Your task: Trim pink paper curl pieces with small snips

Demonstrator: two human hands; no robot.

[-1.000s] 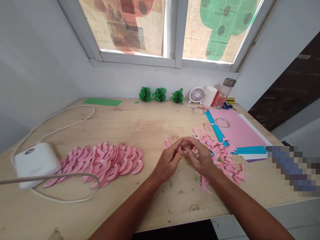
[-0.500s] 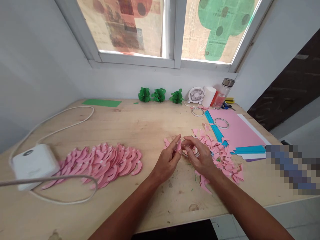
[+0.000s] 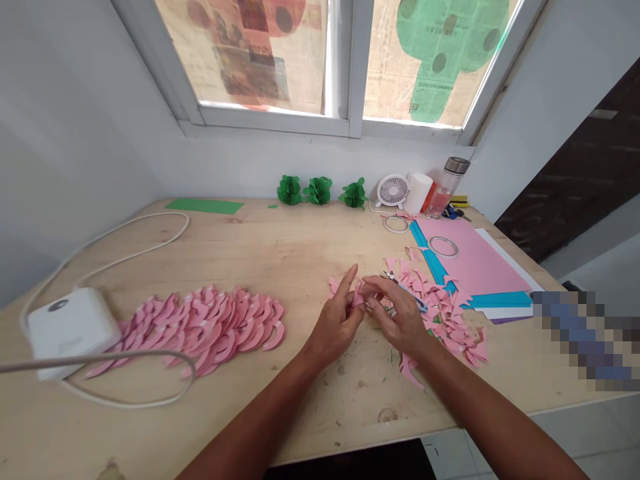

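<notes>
A small folded pink paper piece [image 3: 359, 295] is gripped in my left hand [image 3: 336, 325], whose thumb bends against it while the index finger points up. From the right, the curled fingertips of my right hand [image 3: 399, 312] meet the same paper. Part of a pale ring, like a tape roll [image 3: 391, 312], shows under my right palm, mostly hidden. Scissors [image 3: 417, 305] with a blue-grey handle lie beyond my right hand among pink paper scraps [image 3: 447, 317]. Overlapping pink paper pieces with curved edges [image 3: 215, 327] form a large pile on the left.
Three green paper shapes [image 3: 318, 191] stand along the wall beside a small fan [image 3: 393, 191] and a bottle [image 3: 447, 189]. Pink sheets [image 3: 483, 263] lie at right with a ring [image 3: 443, 247] on top. A white box [image 3: 73, 327] with a cable sits at left.
My right hand has shifted slightly, bringing its fingertips to the pink paper. The pale ring seen between the hands is now mostly covered, and the scissors show more.
</notes>
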